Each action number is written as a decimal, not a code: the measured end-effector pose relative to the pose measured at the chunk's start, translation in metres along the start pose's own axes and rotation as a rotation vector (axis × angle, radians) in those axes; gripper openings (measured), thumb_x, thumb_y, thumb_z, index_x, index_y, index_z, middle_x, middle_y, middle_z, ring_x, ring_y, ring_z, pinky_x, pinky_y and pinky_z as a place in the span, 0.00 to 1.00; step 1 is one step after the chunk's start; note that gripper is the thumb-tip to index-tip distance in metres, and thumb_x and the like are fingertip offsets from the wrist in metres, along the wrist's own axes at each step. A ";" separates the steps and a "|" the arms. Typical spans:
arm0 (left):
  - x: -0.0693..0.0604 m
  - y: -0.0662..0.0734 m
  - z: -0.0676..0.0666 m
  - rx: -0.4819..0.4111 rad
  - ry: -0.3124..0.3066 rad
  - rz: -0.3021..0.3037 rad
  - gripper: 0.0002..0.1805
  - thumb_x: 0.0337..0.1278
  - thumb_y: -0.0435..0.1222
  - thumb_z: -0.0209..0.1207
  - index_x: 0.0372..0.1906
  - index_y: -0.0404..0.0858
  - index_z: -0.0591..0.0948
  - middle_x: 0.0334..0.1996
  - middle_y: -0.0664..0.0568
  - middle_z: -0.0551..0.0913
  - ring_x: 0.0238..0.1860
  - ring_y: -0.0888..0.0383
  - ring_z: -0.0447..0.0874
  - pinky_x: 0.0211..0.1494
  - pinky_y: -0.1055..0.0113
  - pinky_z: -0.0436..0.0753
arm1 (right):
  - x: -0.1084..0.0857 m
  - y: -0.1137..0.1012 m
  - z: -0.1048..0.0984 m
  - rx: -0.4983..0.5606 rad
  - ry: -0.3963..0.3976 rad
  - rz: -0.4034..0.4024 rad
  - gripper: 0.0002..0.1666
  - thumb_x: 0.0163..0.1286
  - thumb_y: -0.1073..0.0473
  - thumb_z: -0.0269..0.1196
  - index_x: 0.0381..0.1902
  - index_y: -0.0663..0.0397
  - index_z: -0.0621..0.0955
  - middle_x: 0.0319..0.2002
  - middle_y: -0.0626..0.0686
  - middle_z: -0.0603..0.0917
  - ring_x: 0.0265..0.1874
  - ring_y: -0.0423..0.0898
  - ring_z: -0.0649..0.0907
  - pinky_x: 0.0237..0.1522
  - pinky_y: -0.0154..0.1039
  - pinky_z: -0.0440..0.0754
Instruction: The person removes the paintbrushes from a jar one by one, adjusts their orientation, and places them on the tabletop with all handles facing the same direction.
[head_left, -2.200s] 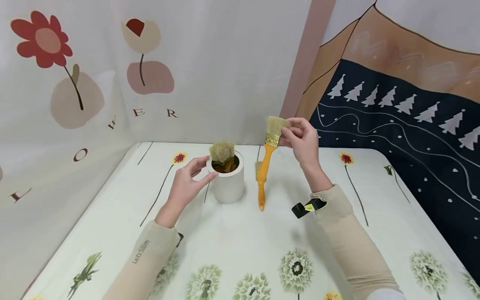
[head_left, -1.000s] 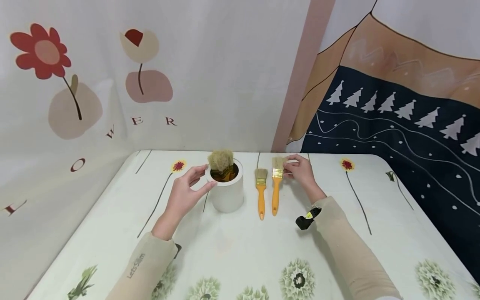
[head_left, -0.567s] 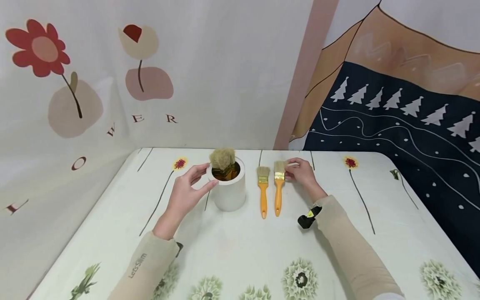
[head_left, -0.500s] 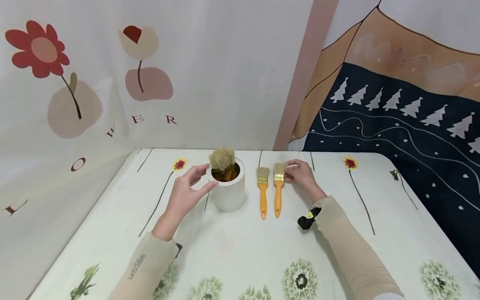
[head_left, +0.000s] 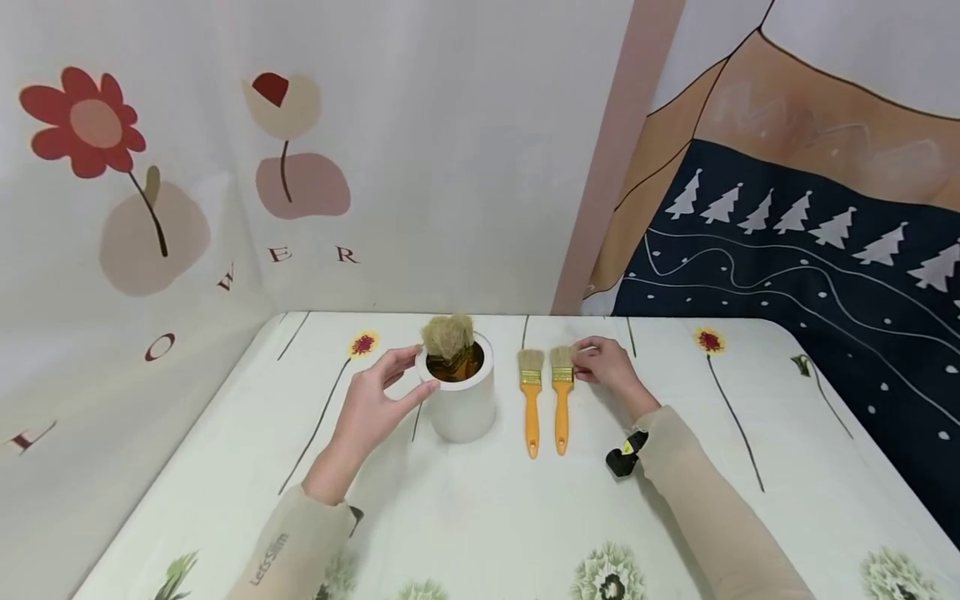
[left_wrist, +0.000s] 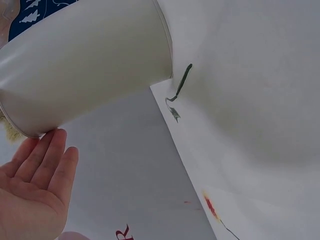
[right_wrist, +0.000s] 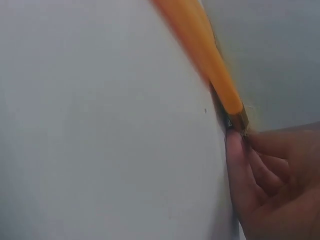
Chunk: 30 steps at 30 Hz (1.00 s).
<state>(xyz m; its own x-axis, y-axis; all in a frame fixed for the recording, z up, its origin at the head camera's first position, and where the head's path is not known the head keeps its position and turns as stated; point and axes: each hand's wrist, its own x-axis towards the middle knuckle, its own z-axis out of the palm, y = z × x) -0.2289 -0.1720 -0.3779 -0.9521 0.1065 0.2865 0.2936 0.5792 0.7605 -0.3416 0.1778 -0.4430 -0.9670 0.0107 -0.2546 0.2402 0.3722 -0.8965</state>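
The left hand point(head_left: 371, 410) meets the white cup point(head_left: 462, 417) at its 8-to-9 o'clock side, thumb and fingers spread wide and fairly straight, the tips touching the rim. The cup stands upright just left of the middle of the white table point(head_left: 480, 517). Inside it, a thick tuft of beige bristles point(head_left: 448, 335) rises above the rim toward 11 o'clock, with gold and amber shapes lower down (how many brushes these make, I cannot tell). At the cup's 3 o'clock, two orange-handled brushes lie side by side but apart, bristles to 12, handles to 6: the near brush point(head_left: 532, 417) beside the cup, the far brush point(head_left: 562, 412) beyond it. The right hand point(head_left: 611, 368) pinches the far brush's head from 3 o'clock, thumb and finger close together.
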 end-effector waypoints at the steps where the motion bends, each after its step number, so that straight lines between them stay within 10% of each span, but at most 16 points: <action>1: -0.002 0.000 0.000 0.000 0.003 -0.002 0.31 0.57 0.43 0.70 0.64 0.36 0.76 0.63 0.42 0.81 0.64 0.46 0.80 0.68 0.55 0.79 | -0.001 0.000 0.001 0.005 -0.006 0.000 0.18 0.73 0.64 0.59 0.58 0.66 0.76 0.32 0.49 0.84 0.25 0.33 0.81 0.30 0.24 0.86; 18: -0.005 0.001 -0.001 0.018 -0.005 0.005 0.31 0.57 0.44 0.70 0.63 0.37 0.77 0.61 0.42 0.82 0.63 0.47 0.80 0.68 0.54 0.80 | -0.006 -0.001 0.003 0.006 0.002 0.069 0.21 0.72 0.60 0.61 0.59 0.63 0.77 0.34 0.50 0.83 0.26 0.34 0.82 0.30 0.24 0.86; 30: -0.001 0.001 0.001 0.003 0.002 0.005 0.31 0.58 0.45 0.69 0.64 0.37 0.76 0.62 0.42 0.81 0.64 0.46 0.80 0.68 0.54 0.79 | -0.009 -0.019 -0.009 -0.077 0.035 0.037 0.22 0.74 0.57 0.58 0.62 0.62 0.76 0.57 0.62 0.79 0.46 0.47 0.83 0.45 0.31 0.88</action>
<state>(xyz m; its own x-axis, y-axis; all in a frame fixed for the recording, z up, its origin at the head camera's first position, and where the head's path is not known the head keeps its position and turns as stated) -0.2281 -0.1709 -0.3779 -0.9504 0.1081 0.2918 0.2985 0.5813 0.7569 -0.3376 0.1787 -0.4207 -0.9602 0.0580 -0.2734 0.2703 0.4413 -0.8557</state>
